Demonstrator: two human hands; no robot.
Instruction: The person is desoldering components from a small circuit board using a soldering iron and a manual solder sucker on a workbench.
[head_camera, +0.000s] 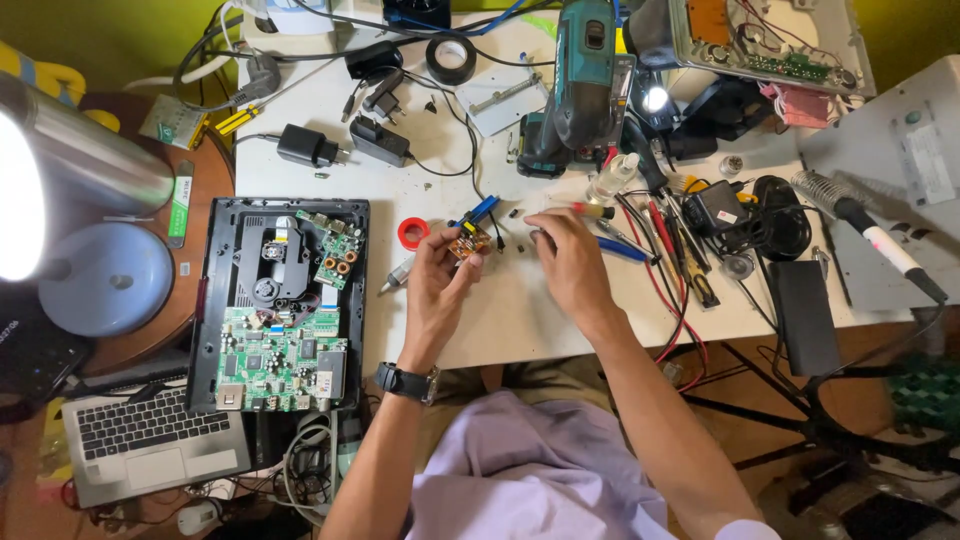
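Holding a small brown circuit board (468, 241) up off the white tabletop (520, 310), the left hand (437, 285) pinches it at the fingertips, wires trailing off its right edge. The right hand (570, 262) rests just beside it on the tabletop, fingers curled down near some tiny loose parts; its grip is hidden under the knuckles, so I cannot tell whether it holds anything. To do this well, I'd judge: keep the pinch on the board's edges, off the components, and brace the left wrist on the tabletop to kill shake. Keep the wires slack. The red tape roll (413, 233) and the opened disc player chassis (280, 300) sit left, well apart, out of the way.
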